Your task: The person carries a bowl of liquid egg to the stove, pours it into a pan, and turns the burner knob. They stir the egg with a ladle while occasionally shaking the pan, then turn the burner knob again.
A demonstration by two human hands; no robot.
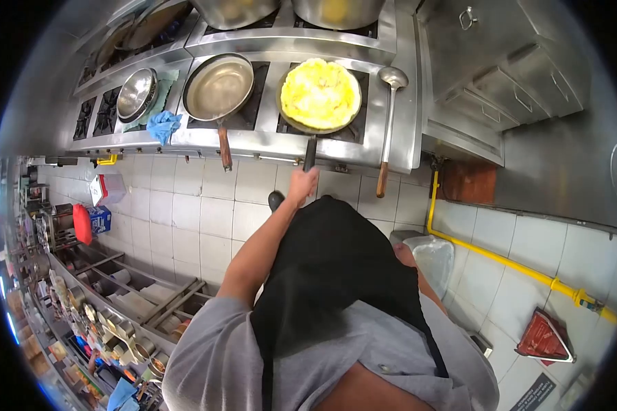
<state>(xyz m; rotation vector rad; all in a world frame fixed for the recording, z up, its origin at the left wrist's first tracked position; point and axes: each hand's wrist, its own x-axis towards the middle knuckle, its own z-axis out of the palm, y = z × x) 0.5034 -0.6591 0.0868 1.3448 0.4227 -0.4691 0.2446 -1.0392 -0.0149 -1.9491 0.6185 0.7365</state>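
Observation:
My left hand [303, 185] is closed around the black handle [310, 153] of a frying pan on the stove. In that pan lies a round yellow egg mixture [320, 94] that nearly fills it. My right hand [404, 255] hangs low beside the black apron [336, 253], near a clear plastic container [432, 259]; its fingers are mostly hidden. To the left of the egg pan rests an empty frying pan [219, 88] with a wooden handle. A long ladle [389, 116] lies on the steel at the right of the burners.
Metal bowls [136, 94] and a blue cloth [163, 126] sit on the stove's left part. Large pots [236, 9] stand behind. A yellow pipe [493, 257] runs along the right wall. Shelving with containers [134, 301] fills the lower left.

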